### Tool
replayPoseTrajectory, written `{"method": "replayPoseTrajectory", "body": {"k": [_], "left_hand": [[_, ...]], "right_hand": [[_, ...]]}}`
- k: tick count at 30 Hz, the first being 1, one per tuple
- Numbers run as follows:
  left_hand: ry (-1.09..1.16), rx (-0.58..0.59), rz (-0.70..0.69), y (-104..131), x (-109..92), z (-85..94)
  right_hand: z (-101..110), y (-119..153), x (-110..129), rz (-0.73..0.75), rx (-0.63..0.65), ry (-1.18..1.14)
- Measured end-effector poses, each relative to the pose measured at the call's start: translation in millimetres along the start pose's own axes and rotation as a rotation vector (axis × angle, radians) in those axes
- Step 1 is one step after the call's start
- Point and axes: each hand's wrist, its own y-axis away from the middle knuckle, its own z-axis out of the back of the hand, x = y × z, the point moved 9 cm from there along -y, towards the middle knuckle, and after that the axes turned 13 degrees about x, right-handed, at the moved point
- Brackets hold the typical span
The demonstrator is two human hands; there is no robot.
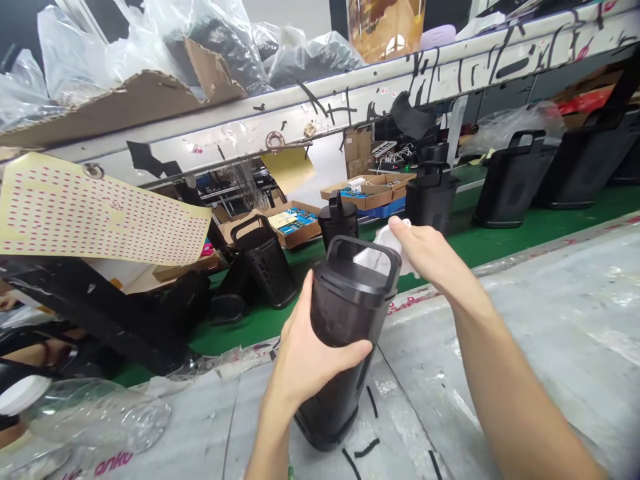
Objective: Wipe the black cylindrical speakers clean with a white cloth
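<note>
Fingers of the left hand [305,353] are wrapped around the middle of a tall black plastic canister with a loop handle on its lid [343,333], thumb across the near face, clamped firmly on its body. Its base rests on the grey film-covered bench [550,320] near the front edge, toward the left of centre; its long axis stands nearly upright, the top leaning slightly away from the viewer and to the right.

Left of the grip, a clear crumpled plastic bottle with a white cap [95,417] lies on its side at the bench's front-left corner. Above it hangs a yellowish sheet printed with rows of small red dots [100,213], fixed to a scuffed white metal rail [350,100] that crosses the scene. Beyond the bench's far edge, on a green belt [500,240], a black ribbed canister [267,263] leans to the left.

Right of the held canister, the right hand [430,257] hovers just past the lid, fingers pinched together on a small white cloth [387,243] that touches the loop handle. The lid lies immediately left of and below those fingers, so the right hand is the nearer one to the canister's top, while the left steadies the body below.

Farther right, more dark upright canisters [510,177] stand in a row along the green belt, well apart from both hands, with open cardboard boxes of blue parts [370,190] behind them.
</note>
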Motion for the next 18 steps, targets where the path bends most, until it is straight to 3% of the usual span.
{"method": "replayPoseTrajectory", "body": {"k": [2,5,10,13,15,18], "left_hand": [[-0.012,-0.070,0.040,2.3,-1.5,-1.5],[-0.009,-0.095,0.066,4.4,-2.5,-8.0],[0.167,0.021,-0.059,-4.4,8.5,-5.7],[0.470,0.190,-0.203,-13.5,9.9,-12.4],[0.589,0.245,-0.244,-17.1,7.7,-17.6],[0.597,0.155,-0.189,-20.7,10.4,-16.9]], "right_hand": [[-8.5,4.8,-3.6,-0.086,0.115,-0.043],[-15.1,13.0,8.9,-0.025,0.131,-0.075],[-21.7,9.0,26.5,0.226,0.014,-0.093],[-30.4,4.9,32.9,0.334,0.084,-0.164],[-24.2,11.1,39.7,0.348,0.005,-0.029],[-8.8,40.3,61.5,0.409,-0.292,0.223]]}}
